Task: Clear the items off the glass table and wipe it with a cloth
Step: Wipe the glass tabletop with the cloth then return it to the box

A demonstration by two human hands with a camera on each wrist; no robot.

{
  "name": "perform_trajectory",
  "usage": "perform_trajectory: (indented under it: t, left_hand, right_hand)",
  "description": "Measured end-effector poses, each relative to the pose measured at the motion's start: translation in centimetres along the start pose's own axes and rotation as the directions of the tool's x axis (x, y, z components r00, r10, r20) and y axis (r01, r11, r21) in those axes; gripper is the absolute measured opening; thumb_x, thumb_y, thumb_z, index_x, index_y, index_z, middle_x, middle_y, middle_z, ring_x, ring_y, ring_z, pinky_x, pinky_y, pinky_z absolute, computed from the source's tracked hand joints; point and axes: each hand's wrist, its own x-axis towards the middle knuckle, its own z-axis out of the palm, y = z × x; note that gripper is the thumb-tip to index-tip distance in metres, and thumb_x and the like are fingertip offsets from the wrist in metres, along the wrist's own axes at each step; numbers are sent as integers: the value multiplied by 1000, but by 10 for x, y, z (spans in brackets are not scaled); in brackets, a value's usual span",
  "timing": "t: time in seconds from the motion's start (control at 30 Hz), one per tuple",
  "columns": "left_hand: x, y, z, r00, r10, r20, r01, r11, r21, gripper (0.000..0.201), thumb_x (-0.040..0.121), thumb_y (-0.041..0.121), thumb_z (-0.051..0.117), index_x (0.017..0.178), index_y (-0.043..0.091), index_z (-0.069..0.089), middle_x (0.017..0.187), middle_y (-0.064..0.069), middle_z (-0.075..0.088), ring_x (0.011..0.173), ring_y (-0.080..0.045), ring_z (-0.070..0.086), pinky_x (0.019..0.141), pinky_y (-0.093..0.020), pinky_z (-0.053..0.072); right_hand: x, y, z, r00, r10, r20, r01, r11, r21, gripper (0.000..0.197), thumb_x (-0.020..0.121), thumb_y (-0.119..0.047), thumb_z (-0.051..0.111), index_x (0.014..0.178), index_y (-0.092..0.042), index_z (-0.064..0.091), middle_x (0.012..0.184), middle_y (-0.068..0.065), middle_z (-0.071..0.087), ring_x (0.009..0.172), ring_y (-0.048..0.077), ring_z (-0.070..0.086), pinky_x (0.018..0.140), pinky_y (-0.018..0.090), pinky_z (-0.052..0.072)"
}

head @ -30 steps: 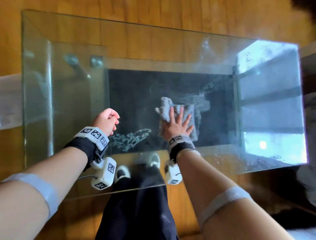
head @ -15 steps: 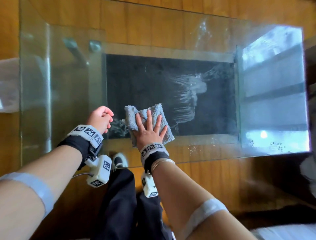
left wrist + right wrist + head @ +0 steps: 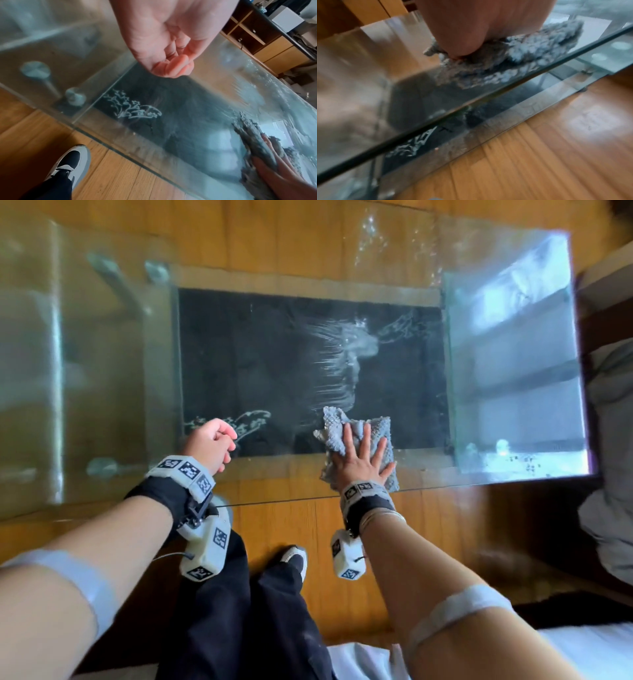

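A grey textured cloth (image 3: 334, 428) lies on the glass table (image 3: 102, 371) near its front edge. My right hand (image 3: 364, 450) presses flat on the cloth with fingers spread and straight. The right wrist view shows the cloth (image 3: 513, 56) bunched under the heel of that hand (image 3: 471, 33), just behind the table edge (image 3: 471, 104). My left hand (image 3: 212, 446) hovers over the front left of the glass, fingers curled into a fist and holding nothing; the left wrist view shows this left hand (image 3: 171, 65) too. Wet wipe streaks (image 3: 342, 354) mark the glass beyond the cloth.
Under the glass lies a dark lower shelf (image 3: 274, 364) with a pale etched pattern (image 3: 135, 112). My shoe (image 3: 294, 556) and black trousers stand on the wooden floor in front. Grey bedding (image 3: 609, 440) is at the right, and a wooden cabinet (image 3: 278, 51) stands beyond the table.
My right hand slid the cloth from the middle toward the near left, then back to the right along the front edge. The left hand stayed curled in place.
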Motion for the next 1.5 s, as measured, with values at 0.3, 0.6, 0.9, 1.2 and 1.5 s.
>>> perform_trajectory:
  t: [0.3,0.6,0.9,1.2,1.5]
  left_hand:
    - [14,21,12,999,25,21,-26,997,74,34,88,-5,33,68,19,49,65,-3,50,51,-18,42,39,-19,34]
    - [57,41,9,999,16,36,-18,997,69,35,87,-5,33,67,19,49,64,-4,50,49,-18,40,32,-14,29]
    - [96,61,-11,998,20,60,-24,998,61,35,85,-5,33,66,20,49,65,-2,51,50,-17,42,38,-17,31]
    - [113,76,-23,996,17,89,-24,997,75,33,85,-4,33,68,19,50,65,-2,52,51,-18,43,44,-21,31]
    - [132,89,-53,998,14,57,-15,1000,19,35,85,-7,31,66,18,47,64,-3,49,49,-18,39,28,-11,25]
  right_hand:
    - [-13,-20,16,950,-309,47,312,942,-126,58,96,-57,23,141,-54,-13,155,-17,-24,144,27,-25,112,60,-13]
    - [13,-78,-7,945,-326,34,328,941,-85,56,99,-51,19,142,-51,-17,153,-11,-30,139,33,-32,108,58,-20]
    - [78,-45,-66,987,141,-75,-129,981,145,59,97,-54,17,144,-45,-17,155,-6,-29,143,33,-23,115,59,-7]
    - [58,-111,-42,972,-233,-10,233,972,-30,58,97,-54,23,141,-53,-15,149,-16,-34,140,29,-30,109,55,-19]
    - [57,-130,-57,999,-37,36,35,997,73,63,98,-50,23,140,-48,-24,145,-7,-42,136,36,-34,109,64,-14]
